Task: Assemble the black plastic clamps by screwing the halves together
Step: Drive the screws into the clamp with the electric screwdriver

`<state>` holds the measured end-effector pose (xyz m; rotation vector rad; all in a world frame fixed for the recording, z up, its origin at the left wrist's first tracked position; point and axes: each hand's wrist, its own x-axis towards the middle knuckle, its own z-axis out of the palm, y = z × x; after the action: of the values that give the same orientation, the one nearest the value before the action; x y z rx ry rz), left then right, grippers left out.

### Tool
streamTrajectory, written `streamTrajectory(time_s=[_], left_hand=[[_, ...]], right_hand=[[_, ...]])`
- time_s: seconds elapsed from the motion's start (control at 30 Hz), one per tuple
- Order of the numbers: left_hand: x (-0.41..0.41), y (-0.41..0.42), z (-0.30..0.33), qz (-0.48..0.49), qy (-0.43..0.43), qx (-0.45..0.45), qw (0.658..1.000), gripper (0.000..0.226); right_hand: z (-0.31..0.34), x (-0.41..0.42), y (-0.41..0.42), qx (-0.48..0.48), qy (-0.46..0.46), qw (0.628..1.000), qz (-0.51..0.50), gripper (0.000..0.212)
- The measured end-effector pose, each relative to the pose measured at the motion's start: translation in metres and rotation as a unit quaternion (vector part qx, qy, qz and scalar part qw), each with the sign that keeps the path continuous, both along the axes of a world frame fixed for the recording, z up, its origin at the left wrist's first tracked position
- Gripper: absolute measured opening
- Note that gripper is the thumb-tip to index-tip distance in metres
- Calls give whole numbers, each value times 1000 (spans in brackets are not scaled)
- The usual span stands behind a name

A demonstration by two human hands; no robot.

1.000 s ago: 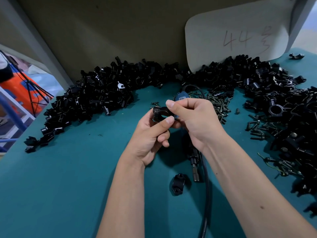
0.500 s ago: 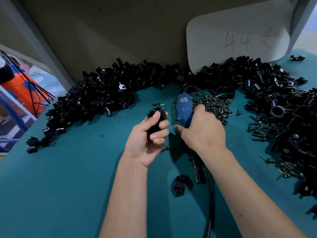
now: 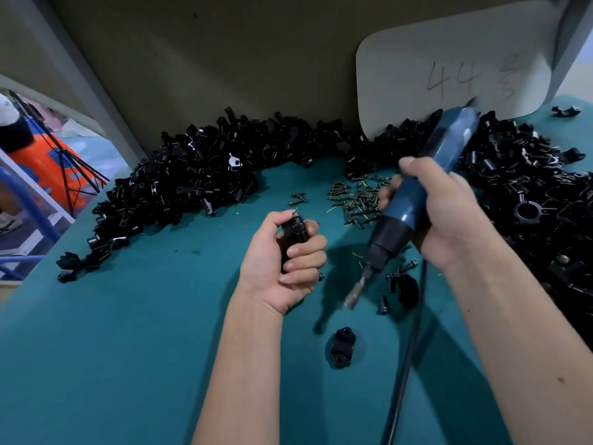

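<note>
We hold the black plastic clamp (image 3: 293,232) upright in our curled left hand (image 3: 282,264), a screw head showing at its top. Our right hand (image 3: 446,216) has lifted the blue corded electric screwdriver (image 3: 414,207) off the teal table (image 3: 128,332), bit tilted down beside the clamp, so driving looks imminent. No containers: loose black clamp halves (image 3: 192,184) and small dark screws (image 3: 353,197) lie heaped beyond our grip.

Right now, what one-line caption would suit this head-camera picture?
Left hand grips a black clamp with a screw on top; right hand holds a blue electric screwdriver above the teal table.
</note>
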<state>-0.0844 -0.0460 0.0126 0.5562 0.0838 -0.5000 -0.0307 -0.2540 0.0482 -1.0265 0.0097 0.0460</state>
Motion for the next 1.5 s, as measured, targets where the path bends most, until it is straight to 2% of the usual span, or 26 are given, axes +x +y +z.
streamTrajectory(time_s=[0.03,0.13,0.3,0.4,0.5,0.63,0.9,1.2,1.5], left_hand=[[0,0,0,-10,1,-1,1000,29],[0,0,1,-38,9,2,999,27],[0,-1,2,-68,48,39,996,24],[-1,3,7,-74,56,155,984,24],[-1,7,11,-102,38,292,950,27],[-3,5,13,-149,23,383,911,37],[-4,1,17,-183,15,446,876,58],[-5,-9,18,-173,-11,530,830,30],[1,-13,15,-156,5,571,806,23]], right_hand=[[3,-1,-3,34,-23,999,2,31],[8,-6,-4,30,-69,997,-21,27],[15,-13,3,100,-69,989,-81,38],[20,-13,1,115,-55,984,-125,44],[21,-13,-1,146,-33,978,-145,42],[20,-12,-1,188,-4,968,-164,40],[21,-11,3,186,1,969,-161,29],[21,-11,3,152,-5,978,-142,25],[24,-14,8,112,-59,979,-163,26]])
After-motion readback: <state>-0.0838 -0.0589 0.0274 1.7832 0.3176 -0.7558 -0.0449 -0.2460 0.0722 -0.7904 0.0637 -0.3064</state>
